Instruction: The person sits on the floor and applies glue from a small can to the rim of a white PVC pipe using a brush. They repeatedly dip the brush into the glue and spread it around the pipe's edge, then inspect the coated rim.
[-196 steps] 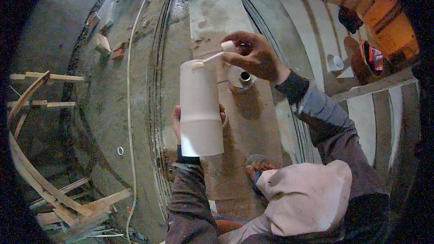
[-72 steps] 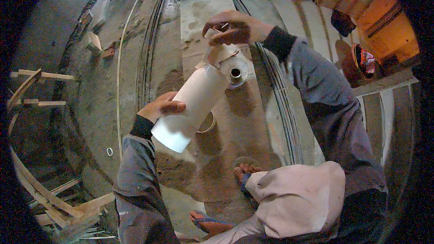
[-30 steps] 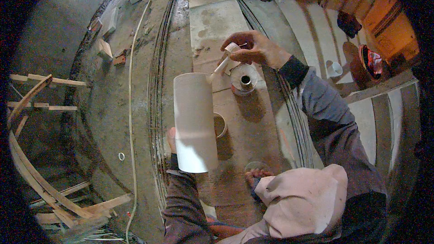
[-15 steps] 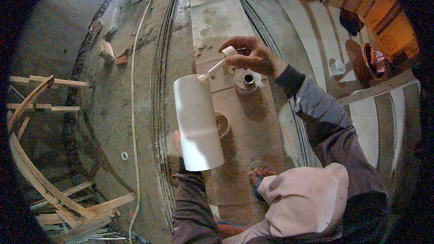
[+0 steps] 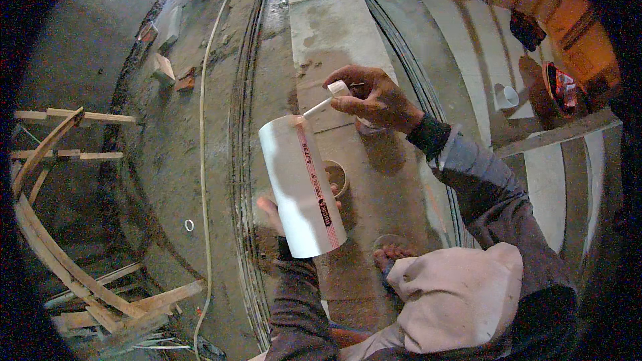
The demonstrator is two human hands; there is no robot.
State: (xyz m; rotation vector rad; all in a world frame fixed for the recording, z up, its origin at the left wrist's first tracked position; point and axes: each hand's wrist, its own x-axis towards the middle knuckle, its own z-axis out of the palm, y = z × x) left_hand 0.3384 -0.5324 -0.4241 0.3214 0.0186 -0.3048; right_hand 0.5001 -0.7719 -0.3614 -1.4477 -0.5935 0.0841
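A white plastic pipe (image 5: 294, 194) is tilted in front of me, with a red printed line along its side. My left hand (image 5: 271, 216) is closed round it from beneath; fingers show at both edges. Between the thumb and fingers of my right hand (image 5: 378, 101) is a white-capped applicator brush (image 5: 317, 107). Its stem slants down to the pipe's upper rim, where the tip meets it. Below the right hand, a pale can (image 5: 369, 127) is mostly hidden. A round opening (image 5: 338, 175) shows beside the pipe; I cannot tell whether it belongs to it.
Dark cables (image 5: 246, 93) and a pale hose (image 5: 204, 160) run along the dirty floor. Curved and straight timber (image 5: 53, 261) lies at left, with blocks (image 5: 162, 69) farther off. A white cup (image 5: 506, 97) and a round container (image 5: 560, 90) stand at right. My foot (image 5: 394, 254) is below.
The pipe has rolled in my left hand, so its red printed line now shows. My right hand has come slightly lower, covering most of the can; the brush stays at the rim.
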